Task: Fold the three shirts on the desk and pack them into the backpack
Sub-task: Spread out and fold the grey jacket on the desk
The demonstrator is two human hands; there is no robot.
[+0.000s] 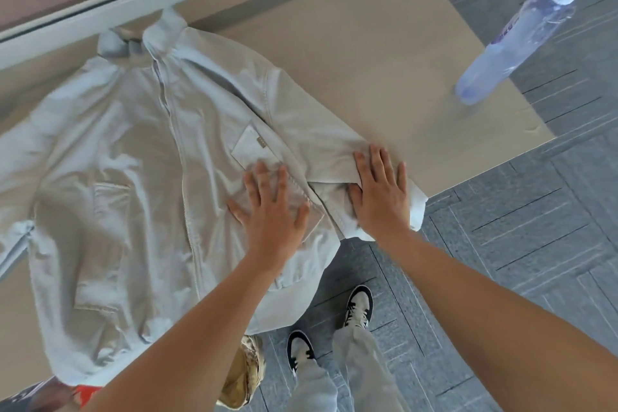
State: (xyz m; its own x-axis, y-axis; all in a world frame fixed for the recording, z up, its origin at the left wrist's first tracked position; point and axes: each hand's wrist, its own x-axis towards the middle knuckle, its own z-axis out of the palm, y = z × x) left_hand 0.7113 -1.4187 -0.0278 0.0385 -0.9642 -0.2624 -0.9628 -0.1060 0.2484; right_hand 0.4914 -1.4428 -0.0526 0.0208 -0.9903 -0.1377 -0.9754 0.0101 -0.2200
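Head: hands (269,202) flat on shirt (133,157).

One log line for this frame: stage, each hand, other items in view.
stage: smoothing | zip-front shirt spread on desk | left hand flat on chest | right hand flat on sleeve | bottle upright

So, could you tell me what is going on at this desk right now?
A person is flattening a pale beige zip-front jacket spread face up on the tan desk. The left hand presses flat on the jacket's front beside the chest pocket, and the right hand presses its sleeve near the desk's edge. No fold shows yet. A clear plastic bottle stands at the far corner.
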